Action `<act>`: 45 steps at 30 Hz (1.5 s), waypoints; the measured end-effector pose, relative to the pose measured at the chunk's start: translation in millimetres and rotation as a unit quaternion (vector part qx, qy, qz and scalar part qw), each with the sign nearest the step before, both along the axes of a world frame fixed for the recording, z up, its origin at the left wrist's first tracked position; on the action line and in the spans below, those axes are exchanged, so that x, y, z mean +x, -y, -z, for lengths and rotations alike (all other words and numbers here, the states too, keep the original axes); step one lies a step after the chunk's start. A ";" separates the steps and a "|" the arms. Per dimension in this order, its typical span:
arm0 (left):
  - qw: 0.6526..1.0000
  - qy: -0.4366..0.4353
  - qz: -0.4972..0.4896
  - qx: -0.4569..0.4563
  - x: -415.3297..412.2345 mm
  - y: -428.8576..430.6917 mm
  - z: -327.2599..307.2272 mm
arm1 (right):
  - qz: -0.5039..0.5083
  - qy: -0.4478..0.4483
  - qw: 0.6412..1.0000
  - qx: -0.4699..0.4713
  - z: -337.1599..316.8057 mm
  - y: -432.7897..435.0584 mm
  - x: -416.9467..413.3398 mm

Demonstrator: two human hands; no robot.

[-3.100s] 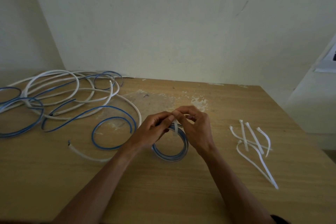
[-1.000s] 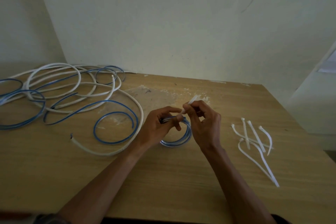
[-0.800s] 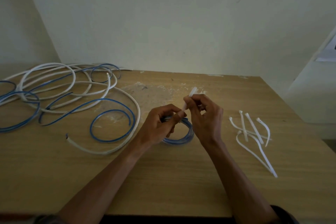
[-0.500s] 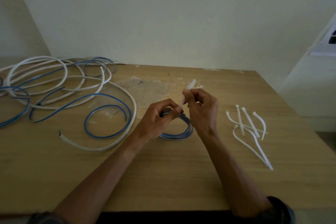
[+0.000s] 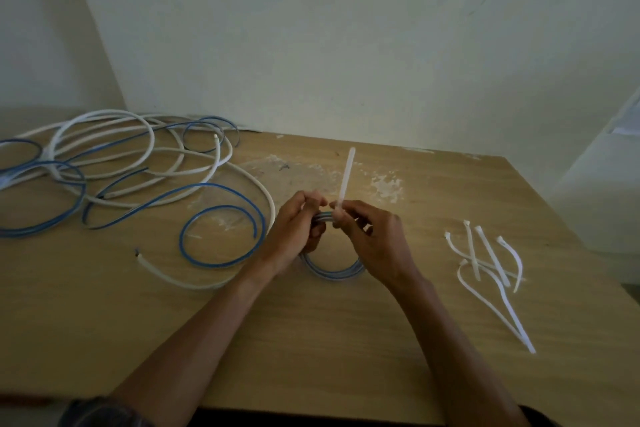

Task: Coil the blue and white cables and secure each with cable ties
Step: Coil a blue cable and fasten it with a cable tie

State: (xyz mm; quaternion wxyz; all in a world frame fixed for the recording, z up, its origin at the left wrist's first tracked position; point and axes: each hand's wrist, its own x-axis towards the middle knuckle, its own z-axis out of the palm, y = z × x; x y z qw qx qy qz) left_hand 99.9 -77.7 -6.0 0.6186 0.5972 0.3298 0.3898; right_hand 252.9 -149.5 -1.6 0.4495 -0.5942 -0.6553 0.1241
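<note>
A small coil of blue cable (image 5: 332, 272) lies on the wooden table (image 5: 311, 340) between my hands. My left hand (image 5: 294, 232) grips the top of the coil. My right hand (image 5: 375, 239) pinches a white cable tie (image 5: 347, 177) at the coil's top; the tie's long tail sticks straight up above my fingers. The tie's head is hidden by my fingers. Loose blue cable (image 5: 221, 236) curls just left of my left hand. Loose white cable (image 5: 138, 156) lies tangled with more blue cable at the far left.
Several spare white cable ties (image 5: 491, 270) lie in a loose pile on the right side of the table. A pale wall stands right behind the table's far edge. The table's right edge runs diagonally beside the spare ties.
The tie's tail has come much further out, now standing long and upright above my right hand. My hands stayed on the coil's top while the view shifted.
</note>
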 end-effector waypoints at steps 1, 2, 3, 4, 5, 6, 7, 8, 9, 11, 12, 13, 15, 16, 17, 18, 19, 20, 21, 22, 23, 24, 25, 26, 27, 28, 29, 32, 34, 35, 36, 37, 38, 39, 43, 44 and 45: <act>1.000 0.012 -0.004 -0.017 -0.8 -2.4 -1.2 | -0.015 -0.002 1.000 -0.011 -0.1 -0.1 1.8; 0.999 0.023 -0.005 -0.035 -1.5 -4.4 -2.8 | -0.026 -0.007 0.999 -0.024 -0.6 -0.4 3.6; 0.998 0.032 -0.004 -0.053 -1.8 -6.2 -4.4 | -0.023 -0.016 0.999 -0.033 -1.1 -1.2 5.9; 0.997 0.037 0.001 -0.070 -1.8 -7.6 -4.8 | -0.007 -0.034 0.999 -0.033 -1.3 -2.4 8.3; 0.997 0.029 0.006 -0.074 -1.8 -8.8 -3.0 | 0.019 -0.059 0.998 -0.032 -0.7 -4.1 11.8; 0.998 0.011 0.012 -0.062 -1.0 -11.2 0.8 | 0.048 -0.085 0.995 -0.031 -0.3 -6.7 16.2; 0.999 -0.012 0.012 -0.042 1.2 -13.6 4.4 | 0.075 -0.108 0.991 -0.036 0.1 -10.0 21.4; 0.999 -0.027 0.006 -0.029 4.2 -16.4 7.8 | 0.091 -0.126 0.987 -0.047 0.3 -12.5 26.9; 0.999 -0.037 -0.006 -0.023 8.4 -20.6 9.5 | 0.099 -0.145 0.982 -0.061 0.3 -14.9 33.3; 0.998 -0.056 -0.030 -0.006 19.9 -34.4 8.4 | 0.104 -0.203 0.970 -0.081 -1.5 -20.9 49.5; 0.997 -0.066 -0.036 0.001 27.3 -43.0 6.5 | 0.108 -0.225 0.964 -0.091 -2.4 -25.4 59.6; 0.997 -0.067 -0.035 0.004 36.8 -52.2 4.7 | 0.117 -0.237 0.959 -0.100 -2.9 -31.1 71.1; 0.996 -0.077 -0.027 0.042 60.4 -68.3 2.1 | 0.154 -0.235 0.954 -0.104 -1.9 -47.0 97.8; 0.989 -0.106 -0.036 0.100 73.3 -75.7 2.4 | 0.179 -0.230 0.952 -0.100 -1.1 -57.1 112.3; 0.973 -0.146 -0.045 0.173 86.2 -82.6 4.4 | 0.202 -0.228 0.948 -0.096 0.2 -68.6 127.3; 0.952 -0.185 -0.050 0.239 98.4 -88.4 8.5 | 0.224 -0.226 0.943 -0.096 2.6 -80.2 142.8; 0.930 -0.229 -0.042 0.284 109.3 -92.8 14.0 | 0.245 -0.219 0.939 -0.098 4.4 -90.4 158.6; 0.905 -0.287 -0.025 0.314 118.3 -98.6 20.8 | 0.266 -0.204 0.937 -0.098 5.7 -100.4 175.9; 0.870 -0.359 -0.002 0.337 124.6 -104.6 29.0 | 0.288 -0.191 0.934 -0.093 7.2 -109.5 193.3; 0.829 -0.431 0.024 0.355 128.7 -108.6 37.0 | 0.311 -0.173 0.930 -0.088 6.8 -117.4 210.0; 0.794 -0.483 0.044 0.367 131.0 -111.2 44.3 | 0.334 -0.143 0.928 -0.084 5.3 -124.0 225.7; 0.773 -0.512 0.053 0.372 132.1 -111.8 49.7 | 0.358 -0.106 0.924 -0.083 3.3 -129.5 240.6; 0.766 -0.521 0.051 0.373 132.1 -111.0 52.4 | 0.385 -0.073 0.916 -0.087 1.1 -132.9 254.4; 0.769 -0.519 0.046 0.371 131.4 -109.8 53.4 | 0.404 -0.051 0.909 -0.092 0.4 -135.2 266.4; 0.771 -0.516 0.042 0.371 130.9 -108.0 53.9 | 0.416 -0.039 0.902 -0.106 2.9 -136.5 278.2; 0.770 -0.517 0.039 0.373 130.4 -106.7 54.9 | 0.421 -0.037 0.898 -0.124 6.2 -137.4 287.0; 0.768 -0.518 0.037 0.375 130.1 -106.2 56.1 | 0.426 -0.043 0.893 -0.138 10.0 -137.8 293.5; 0.768 -0.522 0.044 0.368 130.1 -105.5 55.4 | 0.445 -0.028 0.879 -0.168 19.4 -139.2 287.2; 0.771 -0.520 0.051 0.363 129.7 -105.4 53.8 | 0.431 0.060 0.882 -0.182 25.6 -137.8 262.6; 0.771 -0.521 0.053 0.363 129.6 -104.8 52.3 | 0.414 0.100 0.886 -0.186 28.5 -136.9 247.8; 0.769 -0.523 0.053 0.363 129.5 -103.9 51.1 | 0.393 0.137 0.887 -0.201 31.1 -136.6 233.8; 0.767 -0.525 0.051 0.365 129.1 -103.1 50.0 | 0.373 0.167 0.884 -0.226 36.4 -136.8 226.7; 0.766 -0.526 0.052 0.367 127.8 -102.4 49.1 | 0.359 0.194 0.878 -0.252 38.8 -135.9 222.9; 0.765 -0.526 0.053 0.369 126.1 -102.1 48.4 | 0.355 0.213 0.869 -0.272 38.5 -133.7 221.6; 0.763 -0.525 0.064 0.371 122.3 -101.6 47.8 | 0.399 0.280 0.830 -0.269 31.0 -117.7 230.6; 0.762 -0.525 0.064 0.373 122.8 -101.5 47.7 | 0.413 0.290 0.819 -0.273 29.7 -113.4 235.4; 0.761 -0.525 0.062 0.376 123.3 -100.9 48.0 | 0.428 0.297 0.808 -0.277 29.9 -109.4 240.4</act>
